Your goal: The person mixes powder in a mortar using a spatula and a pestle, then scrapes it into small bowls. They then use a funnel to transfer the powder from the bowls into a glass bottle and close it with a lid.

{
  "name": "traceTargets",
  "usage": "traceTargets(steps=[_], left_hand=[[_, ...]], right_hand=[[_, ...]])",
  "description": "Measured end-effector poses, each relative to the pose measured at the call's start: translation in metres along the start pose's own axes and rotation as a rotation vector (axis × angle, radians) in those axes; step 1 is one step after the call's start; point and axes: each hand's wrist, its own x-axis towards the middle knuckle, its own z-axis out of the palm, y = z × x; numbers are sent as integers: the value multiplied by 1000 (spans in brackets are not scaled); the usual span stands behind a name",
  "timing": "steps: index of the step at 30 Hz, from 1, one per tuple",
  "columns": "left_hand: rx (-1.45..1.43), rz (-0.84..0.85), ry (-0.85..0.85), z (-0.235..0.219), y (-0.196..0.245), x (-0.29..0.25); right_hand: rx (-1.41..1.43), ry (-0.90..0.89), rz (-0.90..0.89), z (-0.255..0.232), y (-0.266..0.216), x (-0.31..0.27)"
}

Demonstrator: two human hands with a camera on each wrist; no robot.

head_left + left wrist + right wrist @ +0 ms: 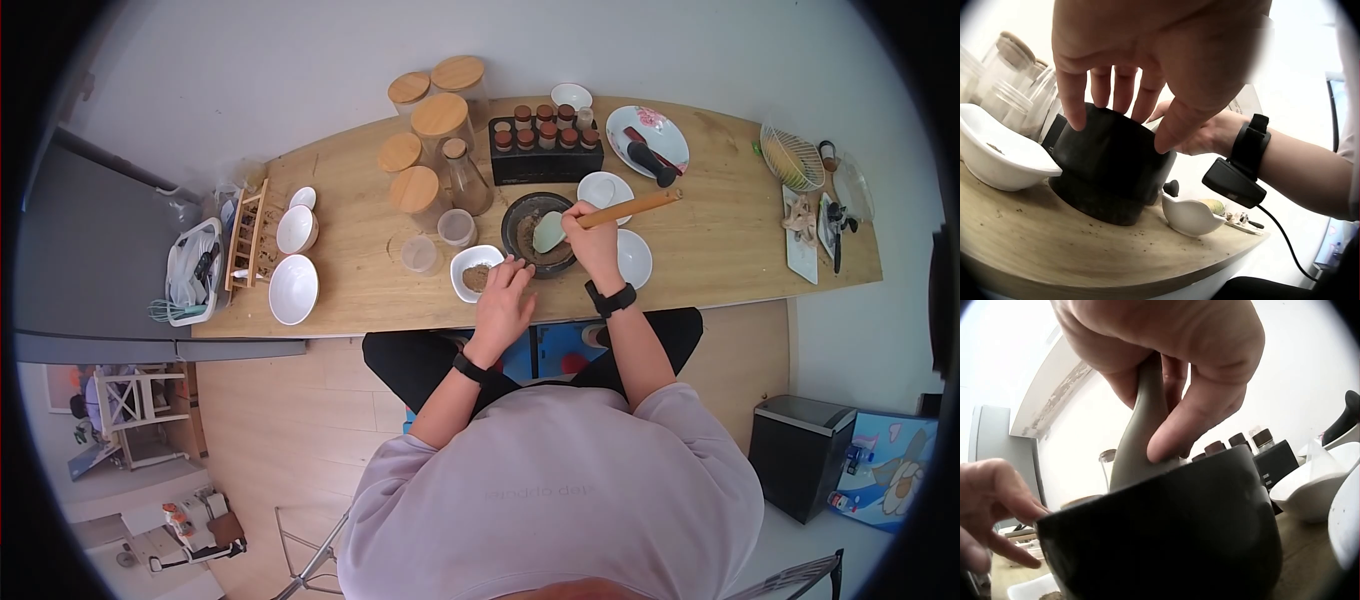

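Observation:
My right hand (594, 245) grips a spatula with a pale green head (548, 232) and a wooden handle (645, 205). Its head dips into a black mortar (1110, 169) that contains brown powder. In the right wrist view, thumb and fingers close around the spatula's green neck (1142, 425), just above the mortar's rim (1147, 487). My left hand (503, 308) rests its fingertips at the mortar's near left rim, fingers spread and fairly straight. Left of the mortar sits a square white bowl (460, 260) with brown powder (478, 277). The spatula's tip is hidden in the right wrist view.
Behind the mortar stands a black rack (545, 165) of brown-capped jars. Wooden-lidded canisters (440, 115) and clear cups (420, 255) are left of it. White bowls (634, 260) lie close on the right, a floral plate (665, 130) behind. More bowls (294, 290) stand far left.

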Motion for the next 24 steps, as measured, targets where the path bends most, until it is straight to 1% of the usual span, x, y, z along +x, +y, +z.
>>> traceTargets(steps=[1, 4, 7, 10, 13, 16, 19, 22, 24], left_hand=[[-4, -3, -3, 0, 0, 1], [-2, -5, -2, 0, 1, 1], [-18, -12, -6, 1, -1, 0], [-29, -20, -10, 2, -2, 0], [-30, -24, -16, 0, 0, 1], [-22, -22, -9, 2, -1, 0], [5, -6, -1, 0, 0, 0], [-2, 1, -3, 0, -1, 0], [5, 2, -5, -1, -1, 1]], right_hand=[[3, -7, -1, -2, -5, 1], [185, -7, 10, 5, -16, -5], [78, 13, -45, 16, 7, -4], [-66, -10, -22, 3, 6, 3], [40, -53, 25, -5, -14, 1], [242, -71, 95, 2, -31, -9], [46, -86, 59, 4, -4, -2], [30, -88, 64, -7, -8, 6], [72, -54, 31, -6, -16, 4]])
